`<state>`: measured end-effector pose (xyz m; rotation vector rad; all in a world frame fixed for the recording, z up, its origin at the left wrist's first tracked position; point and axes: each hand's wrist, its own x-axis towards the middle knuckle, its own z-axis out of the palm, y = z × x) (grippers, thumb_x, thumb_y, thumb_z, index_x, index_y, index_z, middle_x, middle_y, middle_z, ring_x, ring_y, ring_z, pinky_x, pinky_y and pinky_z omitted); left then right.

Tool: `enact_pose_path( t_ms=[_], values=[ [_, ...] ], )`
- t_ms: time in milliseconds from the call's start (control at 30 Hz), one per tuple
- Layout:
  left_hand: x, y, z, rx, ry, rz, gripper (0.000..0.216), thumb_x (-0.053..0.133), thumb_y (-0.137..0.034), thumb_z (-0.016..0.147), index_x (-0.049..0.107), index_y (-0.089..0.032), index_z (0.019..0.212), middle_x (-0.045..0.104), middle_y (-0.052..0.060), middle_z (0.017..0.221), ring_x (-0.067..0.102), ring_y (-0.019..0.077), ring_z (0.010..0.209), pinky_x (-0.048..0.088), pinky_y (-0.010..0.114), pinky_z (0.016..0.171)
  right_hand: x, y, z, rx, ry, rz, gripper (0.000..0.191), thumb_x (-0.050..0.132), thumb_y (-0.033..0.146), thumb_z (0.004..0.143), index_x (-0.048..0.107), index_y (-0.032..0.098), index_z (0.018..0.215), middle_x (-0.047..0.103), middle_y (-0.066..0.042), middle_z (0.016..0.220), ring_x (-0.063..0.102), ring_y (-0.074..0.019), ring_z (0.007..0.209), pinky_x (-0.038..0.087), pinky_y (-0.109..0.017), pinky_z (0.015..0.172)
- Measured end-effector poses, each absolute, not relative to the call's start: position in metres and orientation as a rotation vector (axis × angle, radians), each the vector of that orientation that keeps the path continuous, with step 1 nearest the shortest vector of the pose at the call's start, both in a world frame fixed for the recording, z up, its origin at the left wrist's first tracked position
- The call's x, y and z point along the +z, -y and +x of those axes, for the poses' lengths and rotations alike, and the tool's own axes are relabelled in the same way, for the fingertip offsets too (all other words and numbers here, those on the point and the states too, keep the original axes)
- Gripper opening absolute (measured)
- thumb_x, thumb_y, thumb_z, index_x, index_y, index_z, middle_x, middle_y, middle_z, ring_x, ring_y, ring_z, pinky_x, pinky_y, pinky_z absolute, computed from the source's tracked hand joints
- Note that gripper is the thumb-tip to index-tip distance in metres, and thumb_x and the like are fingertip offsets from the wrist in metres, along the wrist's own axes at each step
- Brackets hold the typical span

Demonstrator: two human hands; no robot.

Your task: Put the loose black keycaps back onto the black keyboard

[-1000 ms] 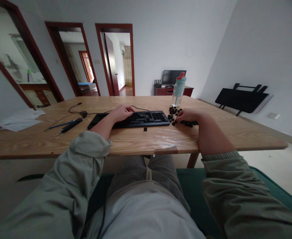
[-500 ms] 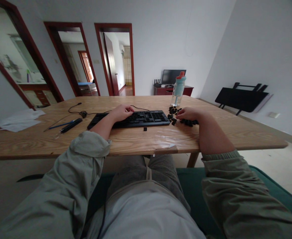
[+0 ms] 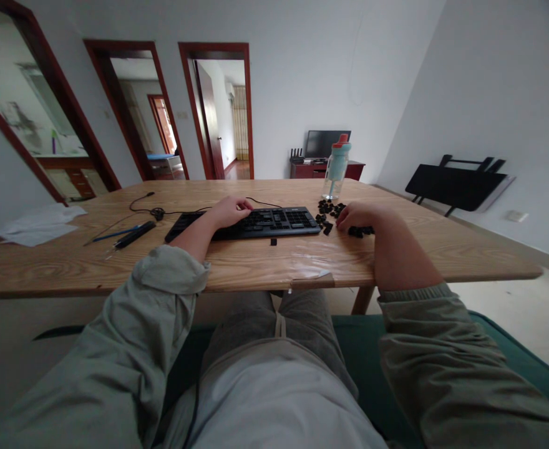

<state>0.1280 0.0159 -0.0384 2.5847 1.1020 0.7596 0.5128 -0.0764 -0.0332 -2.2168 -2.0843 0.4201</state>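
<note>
A black keyboard [image 3: 274, 223] lies on the wooden table, with parts of its key area showing gaps. My left hand [image 3: 230, 212] rests over its left half, fingers curled together; whatever they hold is hidden. To the keyboard's right are several loose black keycaps [image 3: 327, 209]. Among them is my right hand [image 3: 361, 215], fingertips pressed together and pointing down at the tabletop. I cannot make out what is between those fingertips. More keycaps [image 3: 359, 231] lie beneath and beside this hand. One single keycap [image 3: 273, 242] sits in front of the keyboard.
A clear bottle [image 3: 336, 168] with a red and teal lid stands behind the keycaps. Left of the keyboard are a coiled cable [image 3: 157, 214], a black pen-like tool [image 3: 135, 236], a blue stick [image 3: 115, 234] and white tissue [image 3: 43, 226]. The wooden table's [image 3: 237, 280] front edge is near my lap.
My right hand has shifted slightly to the right among the keycaps, its fingers now more bent downward. The left hand stays on the keyboard.
</note>
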Motion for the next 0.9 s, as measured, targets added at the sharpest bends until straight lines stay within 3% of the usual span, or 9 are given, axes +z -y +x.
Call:
enact_pose_path(
  t_ms=[300, 567, 733, 900],
  values=[
    [-0.043, -0.024, 0.127, 0.76, -1.067, 2.593, 0.027, 0.059, -0.031, 0.08, 0.074, -0.015, 0.096, 0.074, 0.006, 0.09, 0.064, 0.0188, 0.079, 0.049, 0.029, 0.075, -0.037, 0.074, 0.512, 0.374, 1.926, -2.2, 0.006, 0.074, 0.025, 0.072, 0.077, 0.02, 0.074, 0.076, -0.008, 0.086, 0.067, -0.0258, 0.082, 0.051, -0.035, 0.076],
    [-0.041, -0.02, 0.128, 0.746, -1.101, 2.62, 0.027, 0.06, -0.03, 0.08, 0.075, -0.016, 0.097, 0.074, 0.006, 0.09, 0.063, 0.0189, 0.079, 0.05, 0.029, 0.077, -0.037, 0.075, 0.516, 0.491, 1.897, -1.996, 0.017, 0.07, 0.022, 0.076, 0.079, 0.02, 0.091, 0.077, -0.007, 0.097, 0.068, -0.0234, 0.09, 0.052, -0.031, 0.082],
    [-0.04, -0.019, 0.128, 0.75, -1.082, 2.608, 0.027, 0.061, -0.029, 0.08, 0.075, -0.015, 0.098, 0.074, 0.006, 0.088, 0.063, 0.0188, 0.078, 0.051, 0.029, 0.078, -0.031, 0.081, 0.509, 0.452, 1.853, -2.002, 0.022, 0.068, 0.024, 0.079, 0.078, 0.019, 0.097, 0.077, -0.006, 0.095, 0.067, -0.0206, 0.083, 0.05, -0.027, 0.07],
    [-0.038, -0.016, 0.128, 0.734, -1.08, 2.624, 0.028, 0.058, -0.03, 0.081, 0.075, -0.015, 0.097, 0.074, 0.006, 0.091, 0.065, 0.0188, 0.08, 0.051, 0.03, 0.08, -0.018, 0.086, 0.512, 0.338, 1.889, -1.952, 0.029, 0.068, 0.038, 0.078, 0.08, 0.022, 0.1, 0.075, -0.003, 0.083, 0.063, -0.0179, 0.07, 0.046, -0.027, 0.06]
  ],
)
